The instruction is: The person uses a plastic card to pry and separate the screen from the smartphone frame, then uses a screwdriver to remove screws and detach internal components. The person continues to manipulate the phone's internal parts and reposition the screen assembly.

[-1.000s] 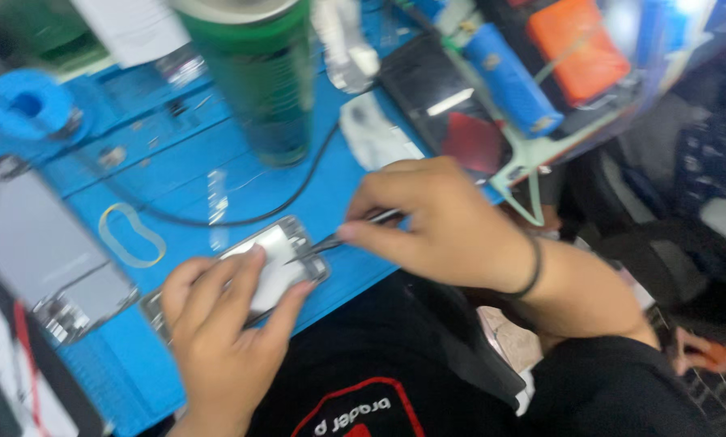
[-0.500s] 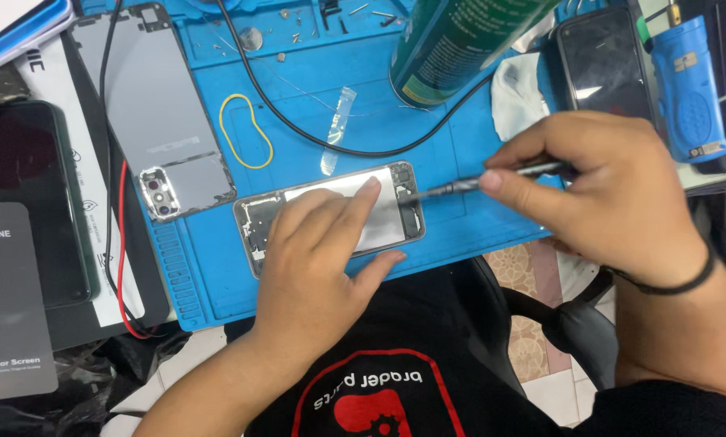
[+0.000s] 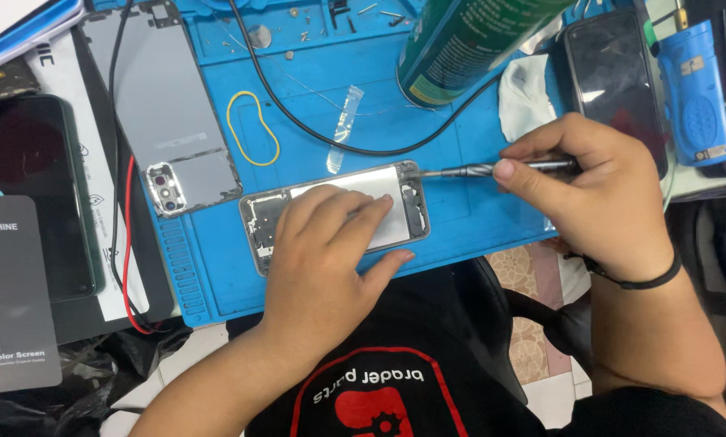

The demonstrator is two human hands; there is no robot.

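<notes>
The left hand (image 3: 322,259) lies flat on an opened phone (image 3: 336,214) that rests near the front edge of a blue mat (image 3: 476,218) on the surface, fingers spread over its pale middle and thumb along its near side, pressing rather than closing round it. The right hand (image 3: 598,194) has a narrow grip on a slim metal screwdriver (image 3: 492,169), pinched between thumb and fingers, with the tip touching the phone's upper right corner. A black band circles the right wrist. To the left of the phone, just apart from it, lies a grey back cover (image 3: 164,113) with its camera cut-out toward the phone. A yellow rubber band (image 3: 253,128) and a strip of clear film (image 3: 344,128) lie on the mat behind the phone, and a black cable (image 3: 298,121) curves between them. A green can (image 3: 468,44) stands further back (only its lower part shows). Right of it lie a white cloth (image 3: 529,97), a dark phone (image 3: 614,81) face up, and a blue tool (image 3: 699,89).
</notes>
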